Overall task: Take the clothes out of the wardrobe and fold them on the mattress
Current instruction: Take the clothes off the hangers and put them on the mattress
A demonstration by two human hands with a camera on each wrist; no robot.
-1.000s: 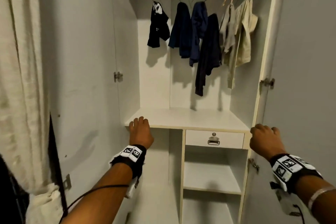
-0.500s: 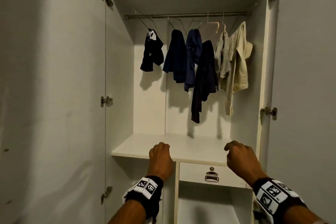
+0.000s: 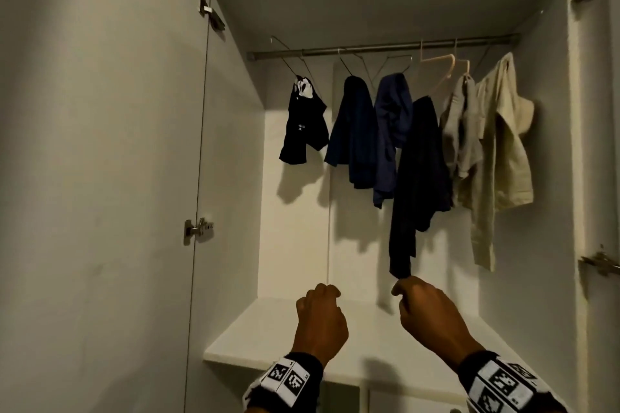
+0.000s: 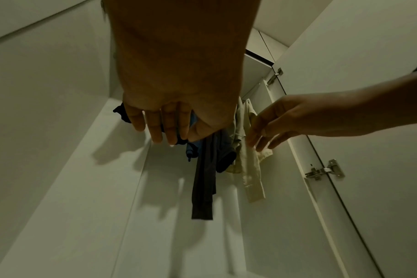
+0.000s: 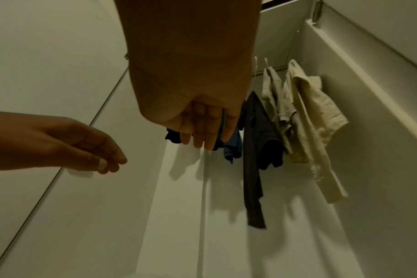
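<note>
Below the hanging clothes (image 3: pixel 419 157), both hands (image 3: pixel 322 322) reach up, empty

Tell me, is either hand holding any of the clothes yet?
No. The left hand and right hand are both empty, fingers loosely curled, below the long dark garment hanging from the rail.

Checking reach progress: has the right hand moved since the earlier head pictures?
Yes. The right hand has gone left and deeper into the wardrobe, from beside the right door to above the shelf, just under the long dark garment.
</note>
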